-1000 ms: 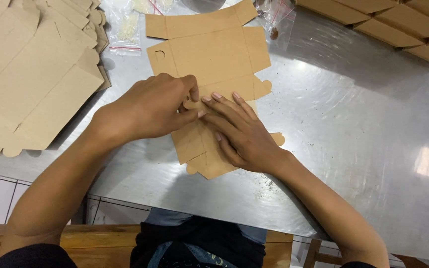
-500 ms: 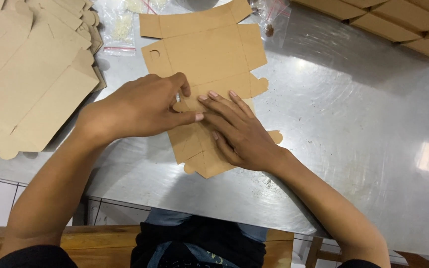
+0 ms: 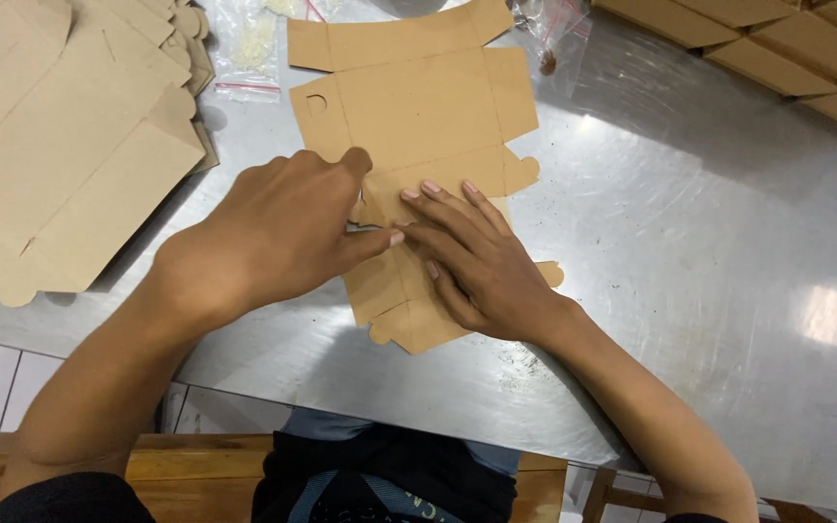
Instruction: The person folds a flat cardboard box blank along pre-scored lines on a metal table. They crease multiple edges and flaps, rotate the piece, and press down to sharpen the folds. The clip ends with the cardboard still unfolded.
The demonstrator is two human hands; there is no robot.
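Note:
A flat brown die-cut cardboard box blank [image 3: 418, 107] lies on the shiny metal table [image 3: 709, 252], with flaps and a small round hole near its left edge. My left hand [image 3: 278, 232] presses down on the blank's near half, fingers together and pointing right. My right hand [image 3: 477, 261] lies flat on the same part, fingers spread and pointing up-left, fingertips meeting those of the left hand. The blank's lower flaps [image 3: 409, 320] stick out beneath both hands. Neither hand grips anything.
A stack of the same flat blanks [image 3: 60, 136] fills the left side of the table. Small clear plastic bags [image 3: 249, 48] lie at the back. Folded brown boxes [image 3: 777, 39] stand in a row at the back right. The table's near edge runs by my lap.
My left hand has slid a little to the right along the blank, and its thumb has lifted. My right hand keeps its place on the cardboard.

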